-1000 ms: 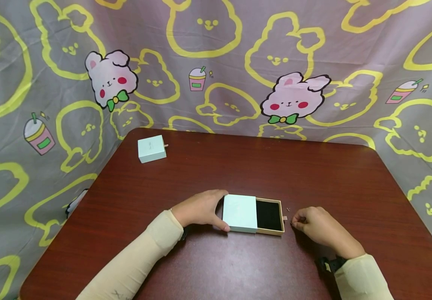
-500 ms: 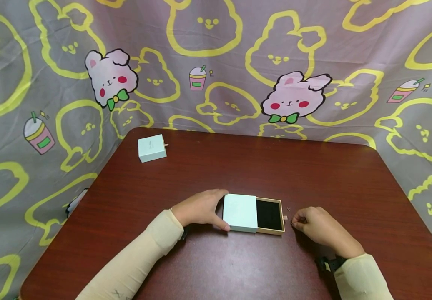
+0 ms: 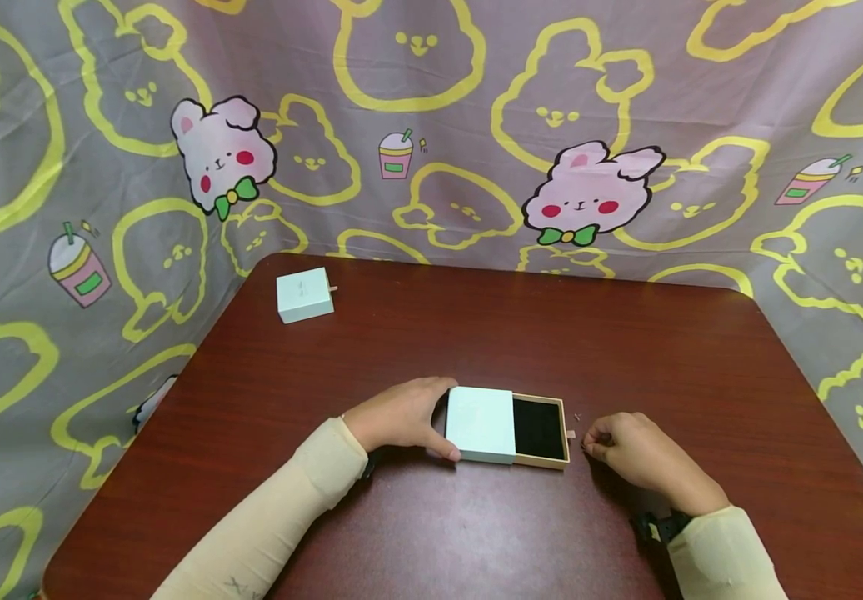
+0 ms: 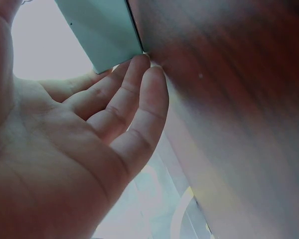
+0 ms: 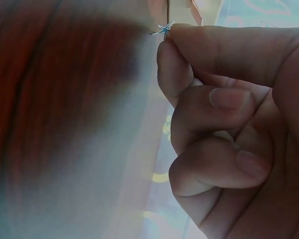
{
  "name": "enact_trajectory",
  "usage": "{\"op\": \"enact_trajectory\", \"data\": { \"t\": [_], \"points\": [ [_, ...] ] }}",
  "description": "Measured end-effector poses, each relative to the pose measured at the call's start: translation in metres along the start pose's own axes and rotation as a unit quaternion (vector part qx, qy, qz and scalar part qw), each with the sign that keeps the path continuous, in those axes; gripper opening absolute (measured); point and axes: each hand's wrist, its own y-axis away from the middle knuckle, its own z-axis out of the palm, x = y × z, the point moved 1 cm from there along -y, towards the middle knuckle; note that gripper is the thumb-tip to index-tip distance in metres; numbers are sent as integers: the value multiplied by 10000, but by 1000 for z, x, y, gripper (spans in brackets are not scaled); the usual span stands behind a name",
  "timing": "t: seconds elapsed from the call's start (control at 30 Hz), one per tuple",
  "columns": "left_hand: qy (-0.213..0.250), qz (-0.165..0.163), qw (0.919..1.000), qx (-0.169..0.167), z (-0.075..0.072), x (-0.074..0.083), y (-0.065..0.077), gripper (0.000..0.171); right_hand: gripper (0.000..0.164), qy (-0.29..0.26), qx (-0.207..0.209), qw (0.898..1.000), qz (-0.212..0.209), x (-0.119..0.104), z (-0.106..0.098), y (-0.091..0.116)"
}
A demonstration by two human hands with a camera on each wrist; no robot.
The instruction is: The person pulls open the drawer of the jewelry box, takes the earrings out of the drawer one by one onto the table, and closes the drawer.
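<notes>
A pale mint sliding gift box lies on the table, its drawer with a black lining pulled partway out to the right. My left hand holds the box's left end, thumb at the near corner and fingers at the far one; in the left wrist view, fingertips meet the mint side. To the right of the drawer, my right hand pinches a tiny blue starfish stud earring between thumb and index finger, the other fingers curled in. A tiny shiny piece lies on the table beyond that hand.
Another mint box, closed, with a small pull tab, stands at the table's far left corner. The dark red wooden table has a patterned cloth hanging behind it and along its sides.
</notes>
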Motion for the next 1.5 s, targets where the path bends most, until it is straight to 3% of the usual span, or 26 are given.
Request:
{"op": "enact_trajectory", "data": {
  "t": [0.8, 1.27, 1.5],
  "points": [
    [2, -34, 10000, -3, 1, 0, 0, 105, 15, -118, -47, 9998, 129, 1, -4, -1],
    [-49, -62, 10000, 16, 0, -1, -1, 104, 16, -53, 128, 9999, -60, 2, -9, -9],
    [-20, -69, 10000, 23, 1, 0, -1, 102, 16, -64, 2, 10000, -20, 1, -9, -11]
  ]
}}
